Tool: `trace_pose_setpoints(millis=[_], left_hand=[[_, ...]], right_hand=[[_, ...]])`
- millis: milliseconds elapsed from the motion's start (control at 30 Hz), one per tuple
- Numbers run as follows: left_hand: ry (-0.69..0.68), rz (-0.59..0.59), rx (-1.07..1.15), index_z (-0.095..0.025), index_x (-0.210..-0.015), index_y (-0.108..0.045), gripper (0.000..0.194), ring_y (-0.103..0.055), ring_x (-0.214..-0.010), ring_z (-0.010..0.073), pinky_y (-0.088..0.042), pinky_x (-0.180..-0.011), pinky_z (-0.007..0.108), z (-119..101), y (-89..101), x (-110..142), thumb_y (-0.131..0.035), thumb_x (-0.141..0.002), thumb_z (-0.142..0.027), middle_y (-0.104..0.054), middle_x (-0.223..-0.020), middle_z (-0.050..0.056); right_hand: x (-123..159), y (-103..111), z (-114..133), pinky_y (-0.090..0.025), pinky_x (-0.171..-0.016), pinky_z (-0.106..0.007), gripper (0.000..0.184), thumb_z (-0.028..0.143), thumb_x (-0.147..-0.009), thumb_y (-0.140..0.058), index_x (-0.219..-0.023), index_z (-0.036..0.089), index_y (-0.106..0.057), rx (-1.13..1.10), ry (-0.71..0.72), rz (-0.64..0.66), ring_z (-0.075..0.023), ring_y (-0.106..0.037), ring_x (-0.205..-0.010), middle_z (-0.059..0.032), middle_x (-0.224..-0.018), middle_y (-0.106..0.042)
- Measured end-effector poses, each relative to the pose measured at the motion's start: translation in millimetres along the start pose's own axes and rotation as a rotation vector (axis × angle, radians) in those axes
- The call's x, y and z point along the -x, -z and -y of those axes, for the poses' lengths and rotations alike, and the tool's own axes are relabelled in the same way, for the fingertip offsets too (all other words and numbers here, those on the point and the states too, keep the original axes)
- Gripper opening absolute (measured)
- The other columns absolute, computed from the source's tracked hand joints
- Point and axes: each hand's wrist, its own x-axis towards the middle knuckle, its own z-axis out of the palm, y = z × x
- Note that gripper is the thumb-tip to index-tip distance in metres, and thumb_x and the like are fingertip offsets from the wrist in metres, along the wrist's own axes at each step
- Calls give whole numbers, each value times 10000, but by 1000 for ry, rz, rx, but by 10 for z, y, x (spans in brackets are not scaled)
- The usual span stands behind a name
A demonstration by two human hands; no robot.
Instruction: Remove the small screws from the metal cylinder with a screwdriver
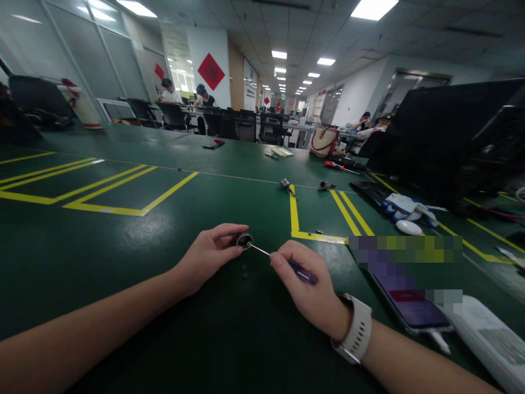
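Note:
My left hand (215,249) grips a small round metal housing (245,238) between thumb and fingers, its hollow end turned toward the right. In my right hand (305,273) is a screwdriver (303,272) with a dark purple handle; the tip of its thin shaft reaches into the housing's opening. What the tip touches inside is too small to make out. Two tiny dark ring-like parts (244,271) lie on the green table (172,339) just below the housing. Farther off, a metal mechanism (286,186) and a dark hollow metal piece (326,185) rest on the table.
A phone (410,301) with a cable lies right of my right hand, beside a white device (488,334). Beyond are a white mouse (408,227), gloves (410,208), a red-handled screwdriver (335,165), a bag (324,142) and a black monitor (447,131). People sit at far desks.

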Motion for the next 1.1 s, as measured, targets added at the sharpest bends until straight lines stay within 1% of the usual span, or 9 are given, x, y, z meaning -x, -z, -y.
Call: trace_pose_setpoints(millis=[133,333,500,633,800,933,1033,1100], left_hand=[[7,-14,27,-184,-1036,-608,399,-646,-974,216,-492,-908,384,1,0,-4,-651,-644,-121,-719,-983,36],[4,4,0,-193,-1041,-603,358,-657,-947,208,-522,-864,364,34,14,-4,-655,-687,-181,-722,-966,27],[2,-68,-3,-167,-956,-618,314,-682,-846,214,-545,-792,367,37,-6,-1,-669,-648,-197,-734,-844,30],[1,-107,-10,-157,-898,-627,281,-684,-821,214,-541,-787,369,25,-25,-5,-668,-624,-203,-731,-797,27],[-4,-135,-21,-151,-871,-633,271,-680,-843,215,-525,-826,377,20,-35,-3,-668,-607,-199,-728,-867,41],[-5,-129,-27,-169,-873,-625,267,-683,-828,216,-524,-828,389,42,-35,-7,-673,-613,-209,-732,-842,29],[-11,-120,-35,-163,-888,-610,270,-679,-837,217,-522,-826,394,49,-29,-9,-665,-630,-220,-725,-841,35],[-31,-123,-22,-155,-920,-589,292,-672,-865,216,-520,-828,388,41,-24,-9,-653,-642,-216,-712,-894,50]], right_hand=[[-2,-38,-13,-426,-656,-286,143,226,-863,-514,-735,185,-565,29,41,63,-137,-526,-697,-9,-732,-555],[-3,-54,-7,-442,-695,-309,96,203,-861,-516,-810,190,-597,110,74,127,-155,-536,-750,-30,-793,-590],[0,-70,5,-447,-706,-320,105,205,-861,-516,-851,192,-619,125,110,170,-167,-549,-775,-47,-833,-617],[8,-81,2,-447,-710,-322,106,204,-859,-518,-877,188,-621,135,127,193,-171,-555,-784,-51,-849,-624],[28,-85,-6,-440,-721,-328,107,195,-860,-513,-886,172,-614,183,170,191,-174,-547,-792,-61,-854,-619],[34,-103,6,-434,-715,-340,120,203,-862,-501,-870,176,-618,222,179,210,-182,-540,-784,-69,-849,-619],[27,-97,21,-434,-729,-334,122,232,-862,-503,-842,186,-614,118,134,160,-173,-546,-774,-53,-821,-616],[15,-74,16,-438,-696,-309,155,270,-866,-494,-798,189,-608,-2,38,94,-158,-549,-733,-34,-774,-605]])
